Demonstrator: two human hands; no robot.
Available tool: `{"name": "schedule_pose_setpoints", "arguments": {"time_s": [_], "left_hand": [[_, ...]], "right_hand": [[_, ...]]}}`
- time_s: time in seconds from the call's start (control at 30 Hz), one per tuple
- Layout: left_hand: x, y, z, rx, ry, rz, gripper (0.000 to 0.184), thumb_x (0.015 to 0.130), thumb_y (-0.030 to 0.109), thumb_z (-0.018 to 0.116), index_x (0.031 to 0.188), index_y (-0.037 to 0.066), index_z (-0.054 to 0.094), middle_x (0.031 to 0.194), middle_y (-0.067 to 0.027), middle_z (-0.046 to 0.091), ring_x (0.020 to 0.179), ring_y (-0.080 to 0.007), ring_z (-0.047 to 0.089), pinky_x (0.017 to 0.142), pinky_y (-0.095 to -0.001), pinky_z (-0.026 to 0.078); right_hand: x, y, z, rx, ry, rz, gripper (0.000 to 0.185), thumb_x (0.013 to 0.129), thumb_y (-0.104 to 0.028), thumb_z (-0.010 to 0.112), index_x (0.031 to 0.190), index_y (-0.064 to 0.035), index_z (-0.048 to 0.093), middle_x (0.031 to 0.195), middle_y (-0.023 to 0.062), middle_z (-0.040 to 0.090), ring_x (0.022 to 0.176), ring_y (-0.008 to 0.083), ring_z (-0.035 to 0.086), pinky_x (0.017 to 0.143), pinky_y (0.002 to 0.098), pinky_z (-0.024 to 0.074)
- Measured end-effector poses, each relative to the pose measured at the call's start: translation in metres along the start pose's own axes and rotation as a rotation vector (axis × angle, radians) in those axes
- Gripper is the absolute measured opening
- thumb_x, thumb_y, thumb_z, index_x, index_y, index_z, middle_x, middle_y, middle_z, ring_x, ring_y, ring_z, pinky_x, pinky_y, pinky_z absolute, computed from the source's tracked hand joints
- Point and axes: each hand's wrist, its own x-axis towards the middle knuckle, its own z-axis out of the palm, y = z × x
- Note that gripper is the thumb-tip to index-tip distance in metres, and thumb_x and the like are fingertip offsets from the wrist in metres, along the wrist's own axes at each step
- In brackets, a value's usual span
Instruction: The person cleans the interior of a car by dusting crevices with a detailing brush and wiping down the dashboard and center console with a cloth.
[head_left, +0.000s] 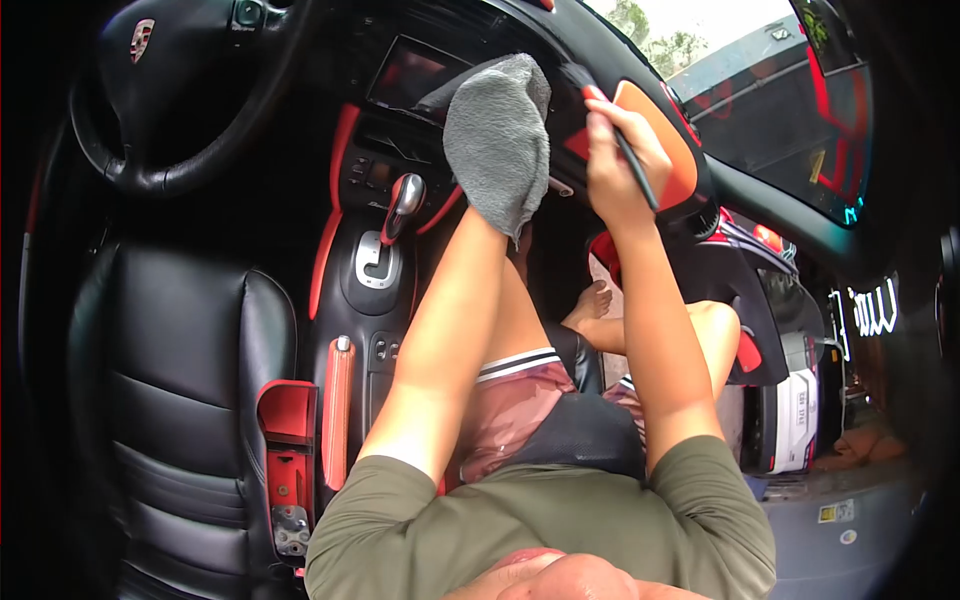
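A grey microfiber cloth [497, 140] covers my left hand and hides its fingers; the cloth hangs down over the wrist in front of the centre dashboard, partly over the right side of the dark display screen [408, 72]. In my right hand [622, 160] is a detailing brush [638, 175] with a black handle and a red band, its fingers wrapped round it. The dark bristles point up and left at the black dashboard [470, 22], beside an orange panel [655, 125]. Whether the bristles touch the surface I cannot tell.
The steering wheel [150, 185] is at the upper left. A gear lever [405, 200] and a red handbrake lever [338, 410] stand on the centre console. An opened red armrest box [290, 420] sits beside the black seat [180, 400]. At right, the door [715, 290] stands open.
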Motion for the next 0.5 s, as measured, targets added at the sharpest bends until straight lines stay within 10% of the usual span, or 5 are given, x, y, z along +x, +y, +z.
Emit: {"name": "schedule_pose_setpoints", "arguments": {"time_s": [0.07, 0.1, 0.27, 0.5], "left_hand": [[-0.015, -0.007, 0.033, 0.131, 0.305, 0.128, 0.024, 0.088, 0.014, 0.066, 0.109, 0.002, 0.066, 0.098, -0.0173, 0.066, 0.095, -0.0381, 0.064, 0.085, -0.0475, 0.050], [-0.015, 0.002, 0.032, 0.191, 0.262, 0.089, 0.023, 0.088, 0.014, 0.067, 0.108, 0.003, 0.065, 0.096, -0.0171, 0.066, 0.093, -0.0376, 0.064, 0.083, -0.0472, 0.050], [0.008, 0.007, 0.022, 0.067, -0.078, -0.234, 0.016, 0.085, 0.014, 0.071, 0.095, 0.005, 0.064, 0.082, -0.0149, 0.065, 0.082, -0.0357, 0.066, 0.072, -0.0457, 0.052], [0.013, -0.007, 0.019, 0.040, -0.084, -0.114, 0.009, 0.086, 0.014, 0.068, 0.081, 0.008, 0.062, 0.074, -0.0135, 0.062, 0.077, -0.0363, 0.065, 0.070, -0.0451, 0.051]], "right_hand": [[-0.014, 0.001, -0.024, 0.044, -0.014, 0.190, 0.014, 0.098, -0.005, 0.067, 0.107, 0.0016, 0.076, 0.105, 0.0164, 0.078, 0.094, 0.0224, 0.075, 0.085, 0.0330, 0.0569], [-0.017, 0.003, -0.034, 0.010, -0.046, 0.136, 0.021, 0.104, -0.013, 0.064, 0.116, 0.0014, 0.075, 0.099, 0.0072, 0.074, 0.090, 0.0121, 0.071, 0.073, 0.0251, 0.0579], [-0.016, -0.014, -0.052, 0.131, -0.110, 0.156, 0.033, 0.107, -0.021, 0.058, 0.122, 0.0061, 0.071, 0.109, 0.0147, 0.073, 0.097, 0.0174, 0.071, 0.076, 0.0291, 0.0610], [-0.012, -0.015, -0.029, 0.106, -0.012, 0.203, 0.025, 0.099, -0.013, 0.065, 0.118, 0.0017, 0.074, 0.099, 0.0119, 0.076, 0.079, 0.0143, 0.071, 0.069, 0.0304, 0.0567]]}}
